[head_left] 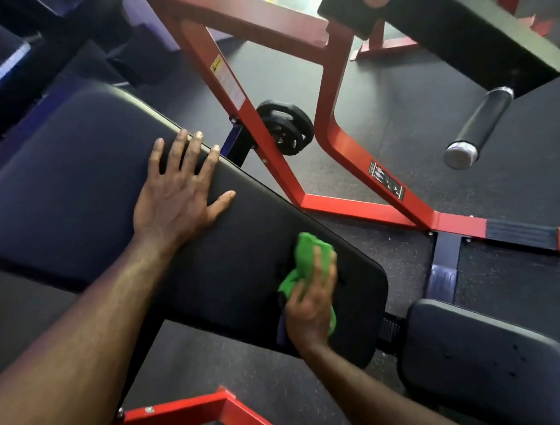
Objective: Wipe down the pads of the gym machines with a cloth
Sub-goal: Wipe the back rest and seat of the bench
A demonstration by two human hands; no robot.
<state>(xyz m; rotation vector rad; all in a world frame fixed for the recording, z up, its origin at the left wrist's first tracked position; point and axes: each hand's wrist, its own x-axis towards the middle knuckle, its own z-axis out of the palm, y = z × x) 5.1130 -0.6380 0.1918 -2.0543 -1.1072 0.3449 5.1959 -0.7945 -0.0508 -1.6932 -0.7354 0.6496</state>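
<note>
A long black back pad (76, 182) of a red-framed gym machine runs from the upper left to the lower middle. My left hand (178, 190) rests flat on it near its far edge, fingers spread. My right hand (310, 304) grips a bunched green cloth (305, 261) and presses it on the lower end of the same pad. A smaller black seat pad (488, 360) sits at the lower right, apart from both hands.
The red steel frame (340, 146) rises just behind the pad, with black weight plates (286, 127) on a peg. A black foam-grip handle (481, 127) juts out at the right under another black pad (451, 17). More red frame (195, 416) lies below. Dark rubber flooring surrounds everything.
</note>
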